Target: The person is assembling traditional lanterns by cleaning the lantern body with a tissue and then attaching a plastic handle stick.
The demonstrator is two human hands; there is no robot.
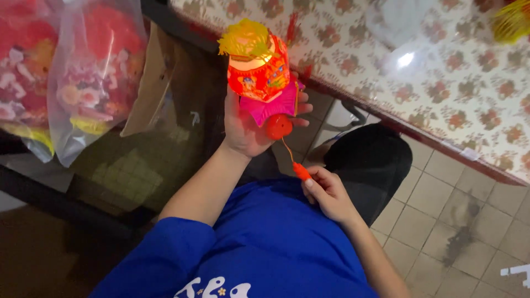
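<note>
While the left hand (248, 129) holds the paper lantern (259, 72) up in its palm, the whole thing stands farther out and a little left of the right hand (330, 194), with only a thin orange cord (287, 153) joining the two. The lantern's long axis runs near to far: yellow fringe at the far end, orange printed body in the middle, pink skirt and a round red ball (279, 126) at the near end, resting against the heel of the palm. The left fingers curl around the lantern's right side, thumb hidden behind it, forearm raised from the lap and reaching away from the body. The right hand sits lower and nearer, over the blue shirt (276, 243), pinching a small orange-red bead (301, 171) on the cord's near end between thumb and forefinger, the other fingers folded in. The cord runs slantwise from the ball down to that bead, seemingly taut. So the left hand carries the lantern, and the right grips only its tail. Far right lies the flower-patterned bench (441, 72); far left hang clear plastic bags (83, 72) of red goods.
</note>
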